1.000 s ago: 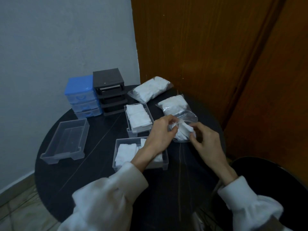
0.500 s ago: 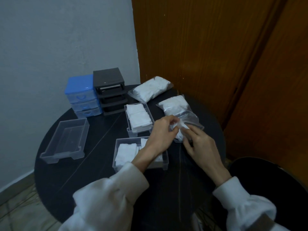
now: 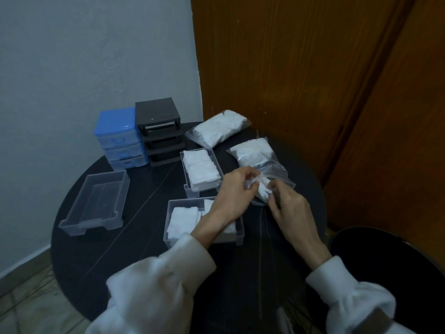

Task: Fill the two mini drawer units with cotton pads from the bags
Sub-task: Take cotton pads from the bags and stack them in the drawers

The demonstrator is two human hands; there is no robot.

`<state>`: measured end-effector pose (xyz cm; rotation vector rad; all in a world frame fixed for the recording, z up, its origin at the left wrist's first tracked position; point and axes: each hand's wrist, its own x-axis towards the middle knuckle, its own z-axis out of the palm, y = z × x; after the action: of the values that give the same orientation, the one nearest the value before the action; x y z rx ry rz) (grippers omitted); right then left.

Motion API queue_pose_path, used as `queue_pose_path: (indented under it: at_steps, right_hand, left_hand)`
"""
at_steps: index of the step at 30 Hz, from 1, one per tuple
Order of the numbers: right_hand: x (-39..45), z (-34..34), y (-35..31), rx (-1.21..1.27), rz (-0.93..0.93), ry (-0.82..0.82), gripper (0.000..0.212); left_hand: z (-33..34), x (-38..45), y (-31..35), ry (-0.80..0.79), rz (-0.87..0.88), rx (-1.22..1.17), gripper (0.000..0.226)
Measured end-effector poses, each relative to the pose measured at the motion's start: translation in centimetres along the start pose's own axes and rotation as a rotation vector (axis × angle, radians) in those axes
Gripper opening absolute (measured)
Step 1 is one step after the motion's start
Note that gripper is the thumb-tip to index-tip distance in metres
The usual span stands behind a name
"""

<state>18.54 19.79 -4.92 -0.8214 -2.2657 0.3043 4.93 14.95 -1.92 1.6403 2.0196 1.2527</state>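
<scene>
Round black table; drawer units, trays, bags

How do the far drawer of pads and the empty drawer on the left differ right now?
The far drawer is packed with white cotton pads; the empty drawer holds nothing. The far drawer lies beside the left hand; the empty drawer lies apart, near the table edge. Both are clear plastic, pulled out of the units.

Single head cam, wide-angle, looks fwd/down over round table, close range; frame edges prob. distorted.
</scene>
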Motion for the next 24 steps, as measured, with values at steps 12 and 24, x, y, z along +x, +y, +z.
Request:
queue_pose_path:
  at_steps: [12, 24]
  right_hand:
    - [-0.2, -0.1, 0.3, 0.052, -0.025, -0.022, 0.016]
    - [-0.5, -1.0, 0.7, 0.082, 0.053, 0.009, 0.021]
  left_hand:
    - [0.2, -0.3, 0.6, -0.024, -0.032, 0.004, 0.032]
    - [0.4, -0.3, 0.3, -0.036, -0.043, 0.094, 0.045]
